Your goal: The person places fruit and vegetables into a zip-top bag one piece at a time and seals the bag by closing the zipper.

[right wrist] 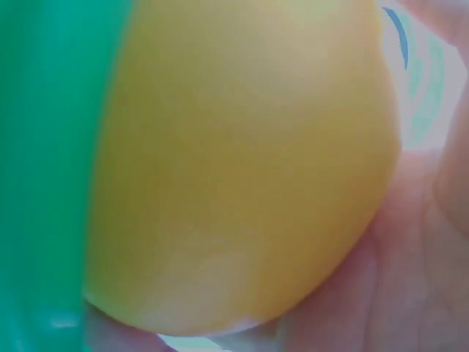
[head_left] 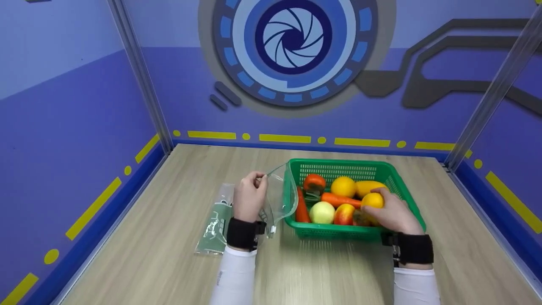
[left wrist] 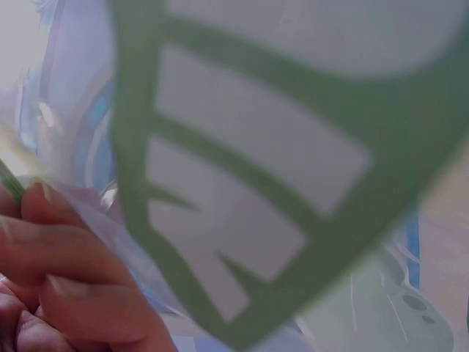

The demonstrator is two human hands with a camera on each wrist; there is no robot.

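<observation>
My left hand (head_left: 249,197) pinches the top edge of a clear plastic zip bag (head_left: 281,192), which hangs with its mouth spread beside the basket's left side. Large green print (left wrist: 139,147) on clear plastic fills much of the left wrist view. Over the right front of a green basket (head_left: 334,228), my right hand (head_left: 398,214) grips a smooth yellow fruit (head_left: 372,201) between thumb and fingers. Close up in the right wrist view, that fruit rests against the palm, with a green edge at its left. Its underside is hidden in the head view.
In the basket lie a red-orange tomato (head_left: 314,183), an orange (head_left: 343,187), a carrot (head_left: 338,200), a pale green round fruit (head_left: 322,212) and a red-yellow fruit (head_left: 344,214). Another clear bag with green print (head_left: 214,228) lies flat on the wooden table. Walls enclose the back and sides.
</observation>
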